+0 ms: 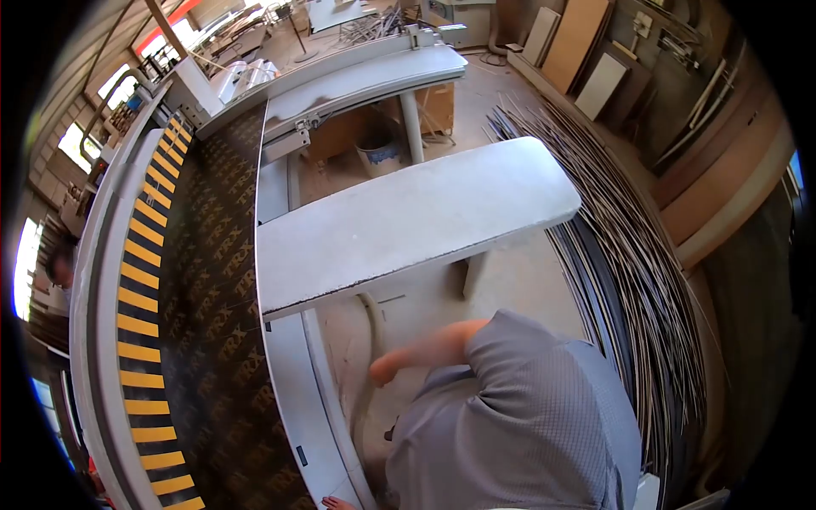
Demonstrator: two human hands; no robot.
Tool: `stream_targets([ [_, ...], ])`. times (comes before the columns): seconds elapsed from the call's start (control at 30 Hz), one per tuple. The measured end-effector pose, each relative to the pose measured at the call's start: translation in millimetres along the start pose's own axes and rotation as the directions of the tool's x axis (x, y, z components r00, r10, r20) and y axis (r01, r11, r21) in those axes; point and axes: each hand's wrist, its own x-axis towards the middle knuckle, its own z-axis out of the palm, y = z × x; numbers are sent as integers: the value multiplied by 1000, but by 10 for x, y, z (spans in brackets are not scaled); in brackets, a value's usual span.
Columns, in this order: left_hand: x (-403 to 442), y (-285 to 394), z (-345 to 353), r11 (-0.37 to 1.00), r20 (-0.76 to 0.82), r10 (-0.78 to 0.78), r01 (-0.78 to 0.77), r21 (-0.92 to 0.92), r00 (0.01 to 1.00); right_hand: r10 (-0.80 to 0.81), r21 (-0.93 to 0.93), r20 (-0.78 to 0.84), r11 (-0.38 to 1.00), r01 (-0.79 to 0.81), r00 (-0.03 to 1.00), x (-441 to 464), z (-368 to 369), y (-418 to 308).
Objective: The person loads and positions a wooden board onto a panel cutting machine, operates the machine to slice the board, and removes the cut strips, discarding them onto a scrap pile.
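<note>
My right arm reaches out from a grey checked sleeve (518,365), bent, with my right hand (382,371) hanging beside the narrow white sliding table (310,391). That hand is blurred and its fingers are not clear; nothing shows in it. Only the fingertips of my left hand (337,503) show at the bottom edge, stretched out on the white table. A dark panel printed with TRX (225,340) lies flat beyond that table, alongside a beam with yellow and black stripes (140,323).
A broad white support table (408,217) juts out to the right. Behind it stand a long white fence table (365,81) and a bucket (379,157). Long thin strips (629,280) are heaped on the floor at right, with boards (578,38) leaning behind.
</note>
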Motion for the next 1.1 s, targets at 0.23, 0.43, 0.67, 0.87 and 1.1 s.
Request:
stream_targets([
  [0.23, -781, -510, 165, 965, 78, 32, -51, 259, 996, 582, 986, 37, -153, 64, 812, -689, -878, -691],
  [0.43, -754, 3, -1250, 952, 207, -228, 262, -158, 951, 564, 460, 50, -745, 482, 824, -805, -1338, -881],
  [0.67, -1056, 643, -1791, 638, 397, -492, 631, -441, 775, 493, 486, 15, -764, 424, 870, -892, -1043, -554],
  [0.87, -1270, 1411, -2160, 41, 663, -595, 841, -539, 454, 637, 873, 51, -403, 275, 769, -1354, -592, -129],
  [1.1, -1818, 2118, -2682, -496, 869, -481, 781, -380, 118, 669, 971, 117, -234, 58, 734, -2854, -539, -383],
])
